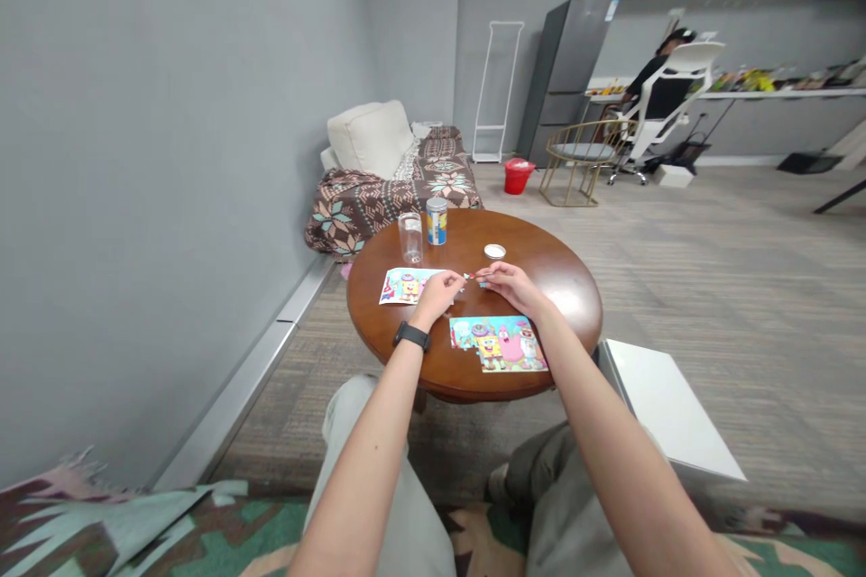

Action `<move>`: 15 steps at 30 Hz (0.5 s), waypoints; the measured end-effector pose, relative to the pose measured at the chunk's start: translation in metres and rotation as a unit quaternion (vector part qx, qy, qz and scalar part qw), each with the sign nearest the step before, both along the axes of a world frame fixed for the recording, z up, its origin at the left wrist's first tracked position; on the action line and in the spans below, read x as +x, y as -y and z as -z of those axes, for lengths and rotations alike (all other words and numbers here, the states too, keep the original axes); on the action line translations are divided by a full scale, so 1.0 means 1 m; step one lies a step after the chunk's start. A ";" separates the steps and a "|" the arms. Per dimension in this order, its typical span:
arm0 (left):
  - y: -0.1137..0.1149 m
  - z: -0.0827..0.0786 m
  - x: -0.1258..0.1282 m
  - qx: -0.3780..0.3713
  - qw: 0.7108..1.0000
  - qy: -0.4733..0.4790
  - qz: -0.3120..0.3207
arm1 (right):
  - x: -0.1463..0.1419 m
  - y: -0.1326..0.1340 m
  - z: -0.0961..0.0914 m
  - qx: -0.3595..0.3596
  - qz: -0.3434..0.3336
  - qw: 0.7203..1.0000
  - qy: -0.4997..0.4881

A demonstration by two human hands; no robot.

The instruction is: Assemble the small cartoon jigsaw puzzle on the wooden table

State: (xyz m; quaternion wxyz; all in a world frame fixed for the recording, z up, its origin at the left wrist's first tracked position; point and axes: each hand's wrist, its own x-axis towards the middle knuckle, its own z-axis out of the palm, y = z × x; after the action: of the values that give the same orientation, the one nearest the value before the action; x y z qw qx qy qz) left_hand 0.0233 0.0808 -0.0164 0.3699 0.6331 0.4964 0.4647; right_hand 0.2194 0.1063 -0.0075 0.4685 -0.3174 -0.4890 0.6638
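Observation:
My left hand [441, 292] and my right hand [509, 283] meet over the middle of a round wooden table [575, 288]. Both are pinched on small jigsaw pieces [472, 276] held between the fingertips. A partly assembled cartoon jigsaw [499, 343] lies on the table just below my right hand. A cartoon picture card [404, 285] lies to the left, partly under my left hand. A black band sits on my left wrist [411, 335].
A clear glass [409, 237], a blue-yellow can [437, 221] and a small white lid [494, 251] stand at the table's far side. A white box [669, 410] lies on the floor at right. A patterned sofa [399, 185] is behind; a person sits far back.

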 end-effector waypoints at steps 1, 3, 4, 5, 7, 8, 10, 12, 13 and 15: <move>0.000 0.001 0.000 0.001 1.000 0.000 0.000 | 0.000 0.000 0.000 -0.001 -0.001 1.000 0.002; 0.000 0.001 0.000 0.000 1.000 0.002 -0.003 | 0.000 0.000 0.001 -0.002 0.002 1.000 0.004; 0.001 0.001 0.000 -0.002 1.000 0.004 -0.005 | 0.000 0.000 0.001 -0.002 0.006 1.000 0.005; 0.002 0.000 0.001 -0.007 1.000 0.006 -0.007 | 0.000 0.000 0.001 -0.002 0.011 1.000 0.008; 0.004 -0.002 0.001 -0.020 1.000 0.011 -0.015 | 0.000 0.000 0.000 -0.001 0.020 1.000 0.015; 0.005 -0.004 0.001 -0.027 0.999 0.012 -0.020 | 0.000 0.000 0.000 0.000 0.021 1.000 0.017; 0.006 -0.006 0.002 -0.038 0.999 0.013 -0.027 | 0.000 0.001 -0.002 0.001 0.017 1.000 0.014; 0.007 -0.008 0.003 -0.047 0.998 0.016 -0.032 | -0.001 0.002 -0.003 0.003 0.010 1.000 0.010; 0.007 -0.008 0.003 -0.049 0.998 0.018 -0.033 | -0.001 0.002 -0.003 0.004 0.008 1.000 0.010; 0.007 -0.009 0.004 -0.049 0.998 0.018 -0.036 | -0.001 0.002 -0.002 0.004 0.008 1.000 0.014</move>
State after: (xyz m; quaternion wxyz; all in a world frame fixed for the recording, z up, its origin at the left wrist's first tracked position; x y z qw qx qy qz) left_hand 0.0272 0.0737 -0.0077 0.3922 0.5874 0.5345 0.4642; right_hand 0.2189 0.1040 -0.0053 0.4687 -0.3284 -0.4955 0.6534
